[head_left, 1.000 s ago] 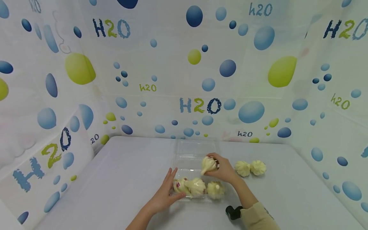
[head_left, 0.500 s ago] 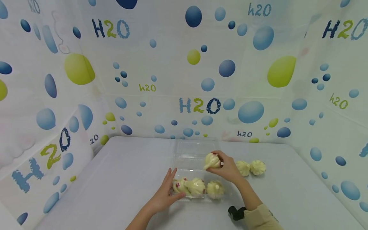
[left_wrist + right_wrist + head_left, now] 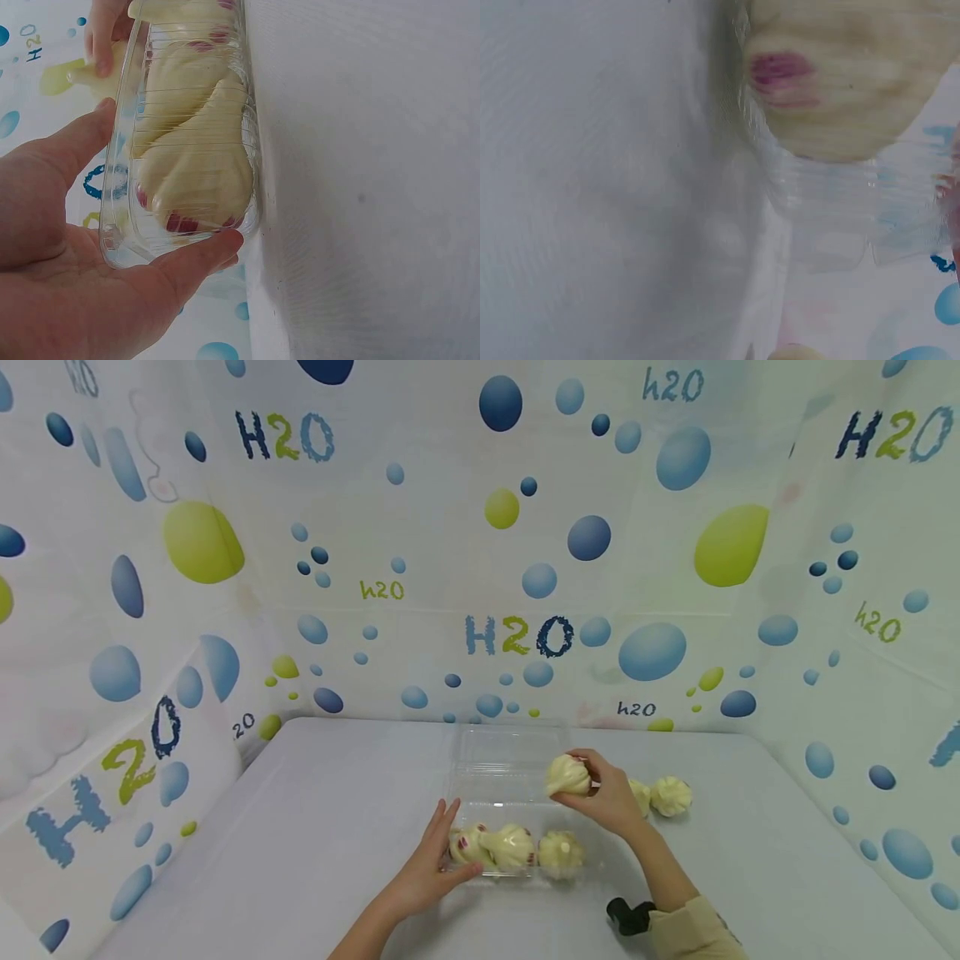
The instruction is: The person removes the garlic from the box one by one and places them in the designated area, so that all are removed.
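Note:
In the head view my right hand (image 3: 611, 797) holds a cream garlic bulb (image 3: 567, 775) in its fingertips, raised over the right side of a clear plastic clamshell box (image 3: 487, 814). The lid (image 3: 513, 747) lies folded back, away from me. Along the box's near side sit several bulbs, among them a middle bulb (image 3: 510, 847) and a right-hand bulb (image 3: 561, 853). At the left end my left hand (image 3: 431, 864) is spread with straight fingers. The left wrist view has its thumb (image 3: 202, 259) against the box wall, close to a purple-marked bulb (image 3: 199, 180).
Two more bulbs lie to the right of the box; the farther bulb (image 3: 671, 796) shows fully, the nearer one is partly behind my right hand. A dark device (image 3: 630, 917) sits at my right sleeve (image 3: 693, 931). Behind the white table (image 3: 337, 793) rises a patterned curtain (image 3: 420, 527).
My right hand has moved a little to the right and slightly up with the garlic bulb, and the bulb has turned somewhat. The left hand and the box have stayed in place.

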### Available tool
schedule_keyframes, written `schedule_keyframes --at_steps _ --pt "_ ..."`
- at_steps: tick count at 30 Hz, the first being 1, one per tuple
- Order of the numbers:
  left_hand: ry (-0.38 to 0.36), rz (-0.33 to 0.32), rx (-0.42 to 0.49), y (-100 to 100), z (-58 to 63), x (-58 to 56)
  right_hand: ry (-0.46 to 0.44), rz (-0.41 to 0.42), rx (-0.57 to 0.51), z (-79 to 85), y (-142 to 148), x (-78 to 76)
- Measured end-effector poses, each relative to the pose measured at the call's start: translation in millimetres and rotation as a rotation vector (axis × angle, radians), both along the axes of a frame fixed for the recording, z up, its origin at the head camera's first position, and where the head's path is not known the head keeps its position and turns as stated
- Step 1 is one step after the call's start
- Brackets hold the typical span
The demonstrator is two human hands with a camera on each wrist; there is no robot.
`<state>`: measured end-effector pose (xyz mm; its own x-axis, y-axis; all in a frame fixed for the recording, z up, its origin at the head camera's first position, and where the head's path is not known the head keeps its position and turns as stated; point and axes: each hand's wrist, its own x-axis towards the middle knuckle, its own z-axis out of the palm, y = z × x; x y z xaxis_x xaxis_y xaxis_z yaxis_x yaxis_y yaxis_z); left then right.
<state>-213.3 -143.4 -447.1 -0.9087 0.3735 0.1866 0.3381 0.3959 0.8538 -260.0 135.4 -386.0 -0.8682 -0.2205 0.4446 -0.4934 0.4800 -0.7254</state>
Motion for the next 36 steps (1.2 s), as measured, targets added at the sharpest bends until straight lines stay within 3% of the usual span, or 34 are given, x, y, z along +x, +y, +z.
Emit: schedule_keyframes --at_steps 8,15,36 --pt "0.012 0.011 -0.009 0 -1.5 -0.3 0.044 -0.035 -0.032 1.6 11 1.8" --pt "0.004 0.004 0.000 0 -0.3 0.2 0.105 -0.080 -0.023 -20.2 32 -19.1" --pt "0.030 0.012 -0.028 0 -0.5 0.3 0.144 -0.204 0.048 -25.8 62 -15.4"
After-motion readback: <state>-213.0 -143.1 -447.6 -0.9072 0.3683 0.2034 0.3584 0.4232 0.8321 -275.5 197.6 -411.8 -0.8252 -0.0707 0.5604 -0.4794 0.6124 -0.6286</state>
